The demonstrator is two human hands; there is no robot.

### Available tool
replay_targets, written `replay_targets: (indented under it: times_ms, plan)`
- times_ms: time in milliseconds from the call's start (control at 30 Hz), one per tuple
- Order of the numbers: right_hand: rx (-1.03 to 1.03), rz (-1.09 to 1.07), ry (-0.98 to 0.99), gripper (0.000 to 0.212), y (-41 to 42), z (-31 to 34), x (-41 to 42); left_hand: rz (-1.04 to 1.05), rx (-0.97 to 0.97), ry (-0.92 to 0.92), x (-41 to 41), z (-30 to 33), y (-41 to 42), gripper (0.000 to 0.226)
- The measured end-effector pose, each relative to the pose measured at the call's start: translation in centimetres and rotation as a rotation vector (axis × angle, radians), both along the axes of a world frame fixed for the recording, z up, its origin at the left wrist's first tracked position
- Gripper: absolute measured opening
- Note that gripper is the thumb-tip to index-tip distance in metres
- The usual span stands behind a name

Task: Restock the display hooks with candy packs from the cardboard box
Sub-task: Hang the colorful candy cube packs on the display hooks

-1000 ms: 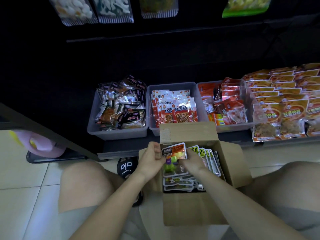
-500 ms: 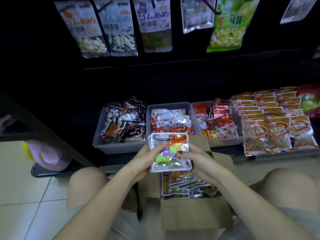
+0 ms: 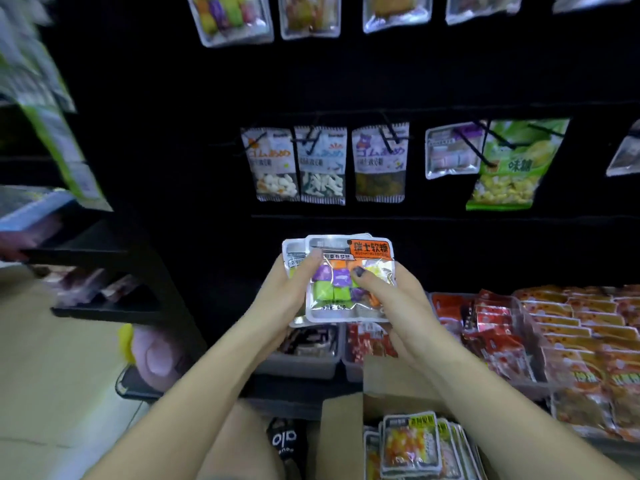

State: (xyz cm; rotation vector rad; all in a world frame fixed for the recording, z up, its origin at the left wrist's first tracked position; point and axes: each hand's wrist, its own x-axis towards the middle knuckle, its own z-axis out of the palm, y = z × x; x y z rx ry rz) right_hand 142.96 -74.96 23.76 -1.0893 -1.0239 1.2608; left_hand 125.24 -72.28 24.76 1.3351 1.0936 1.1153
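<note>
Both hands clamped on a small stack of clear plastic candy packs with orange labels [image 3: 346, 278]: left hand [image 3: 287, 292] on the left edge, right hand [image 3: 391, 296] on the right, thumbs on the front. Stack is lifted, above the grey snack bins [image 3: 304, 367] and below the black display hooks [image 3: 389, 136].

Step looks like carry-to-hook. Next: find the header hole, line it up with a hook.

Open brown cardboard box [image 3: 341, 434] sits near, more packs inside.
</note>
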Motion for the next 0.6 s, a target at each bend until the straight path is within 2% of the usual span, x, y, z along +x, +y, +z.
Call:
replay_targets:
  times_ms: [133, 333, 467, 600]
  plan:
    - [0.139, 0.024, -0.059, 0.024, 2.1, 5.4, -1.4, 0.125, 0.126, -0.016, -3.2, 4.8, 1.4, 0.023]
    - [0.360, 0.041, -0.140, 0.015, 4.6, 13.5, -3.6, 0.245, 0.317, 0.055, -7.5, 12.2, 3.6, 0.018]
    - [0.360, 0.064, -0.078, 0.009, 8.4, 18.5, -5.3, 0.326, 0.367, 0.041, -10.0, 15.6, 5.9, 0.013]
    - [0.316, 0.103, -0.042, 0.014, 12.2, 23.7, -7.5, 0.359, 0.412, 0.090, -11.4, 17.7, 8.2, 0.008]
